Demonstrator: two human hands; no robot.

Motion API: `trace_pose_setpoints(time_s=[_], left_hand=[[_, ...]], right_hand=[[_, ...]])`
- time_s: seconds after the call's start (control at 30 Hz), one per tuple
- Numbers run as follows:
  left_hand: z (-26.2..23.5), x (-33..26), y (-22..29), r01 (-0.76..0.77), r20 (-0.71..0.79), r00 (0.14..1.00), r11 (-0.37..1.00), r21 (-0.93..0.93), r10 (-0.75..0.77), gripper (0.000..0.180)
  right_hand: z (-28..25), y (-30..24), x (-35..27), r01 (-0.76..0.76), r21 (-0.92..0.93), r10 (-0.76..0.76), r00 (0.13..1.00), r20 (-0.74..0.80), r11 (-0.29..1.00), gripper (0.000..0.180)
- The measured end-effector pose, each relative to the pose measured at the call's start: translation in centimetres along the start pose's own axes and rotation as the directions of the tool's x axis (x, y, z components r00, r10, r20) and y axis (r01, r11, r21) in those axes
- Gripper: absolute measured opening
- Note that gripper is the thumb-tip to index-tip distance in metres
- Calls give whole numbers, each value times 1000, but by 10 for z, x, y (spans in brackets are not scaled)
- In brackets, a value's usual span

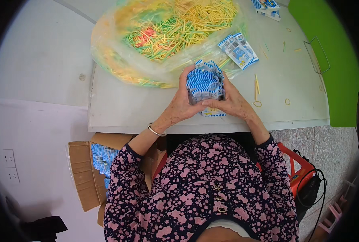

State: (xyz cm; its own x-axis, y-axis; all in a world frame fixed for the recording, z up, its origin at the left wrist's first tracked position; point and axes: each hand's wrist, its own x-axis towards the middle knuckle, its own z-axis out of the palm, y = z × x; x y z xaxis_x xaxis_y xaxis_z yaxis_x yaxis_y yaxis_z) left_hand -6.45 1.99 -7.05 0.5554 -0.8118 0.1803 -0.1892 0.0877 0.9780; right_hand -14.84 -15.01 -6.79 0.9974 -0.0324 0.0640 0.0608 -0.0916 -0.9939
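Between my two hands is a thick stack of small blue-and-white packets (205, 82), held together just above the front part of the table. My left hand (182, 101) wraps round the stack's left side, its thumb across the near face. On the other side my right hand (234, 99) grips the right edge, and both thumbs meet at the front. Right behind the stack lies a large clear plastic bag (119, 64), spread wide. Thin yellow, green and pink sticks (187, 28) fill it. A few more blue-and-white packets (239, 50) rest on the bag's right edge.
Loose yellow sticks (256, 86) and several rubber bands (287, 102) lie on the white table (131, 109) to the right. More packets (267, 7) sit at the far right. A cardboard box (84, 173) of packets stands below left; a red stool (298, 169) is below right.
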Motion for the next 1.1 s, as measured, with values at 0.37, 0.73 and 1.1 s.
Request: trace_pose_setpoints(time_s=[0.37, 0.73, 1.1], left_hand=[[7, -35, -30, 12, -29, 1000, 922, 388, -1, 104], [20, -35, -20, -148, -36, 983, 886, 439, 182, 100], [13, -34, -13, -49, -76, 993, 897, 439, 91, 66]], right_hand=[[-16, 6, -14, 52, -91, -29, 973, 229, 994, 87], [-12, -4, -4, 403, -518, -257, 907, 332, 754, 81], [-19, 6, 29, -147, 156, 168, 977, -132, 977, 51]])
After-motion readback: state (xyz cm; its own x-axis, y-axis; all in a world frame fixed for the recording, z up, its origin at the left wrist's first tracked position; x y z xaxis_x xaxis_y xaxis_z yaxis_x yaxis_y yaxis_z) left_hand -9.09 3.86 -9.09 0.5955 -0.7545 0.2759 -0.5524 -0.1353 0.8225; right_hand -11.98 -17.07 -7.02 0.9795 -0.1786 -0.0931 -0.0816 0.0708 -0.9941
